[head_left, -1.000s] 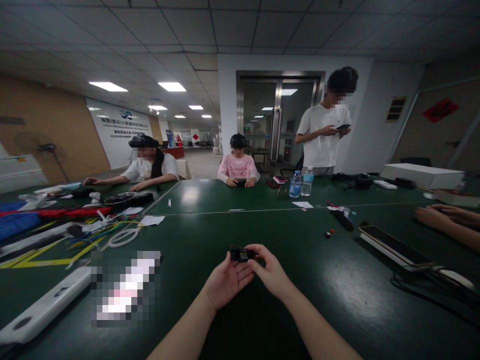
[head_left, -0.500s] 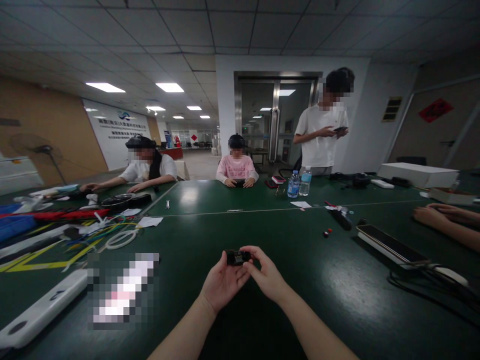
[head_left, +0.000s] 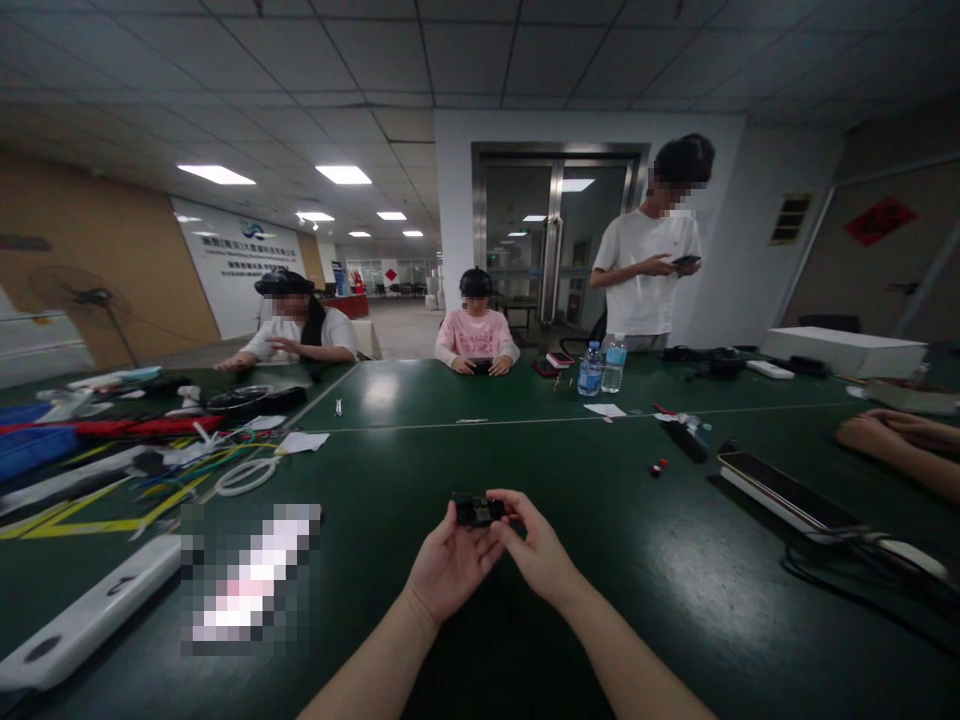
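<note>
A small black object (head_left: 478, 510) is held up between my two hands over the green table (head_left: 390, 460). My left hand (head_left: 450, 565) has its palm turned up under the object, with the thumb against its left end. The thumb and fingers of my right hand (head_left: 529, 540) grip the object's right end. Its details are too dark to make out.
A white power strip (head_left: 97, 610) and a pixelated bright item (head_left: 259, 575) lie at the left, near cables (head_left: 244, 475). On the right are a phone (head_left: 787, 490) and another person's hands (head_left: 892, 435). Two bottles (head_left: 590, 370) stand farther back. Three people are across the table.
The view has shifted slightly. My hands keep their hold on the black object. The person at the far left has raised a hand from the table.
</note>
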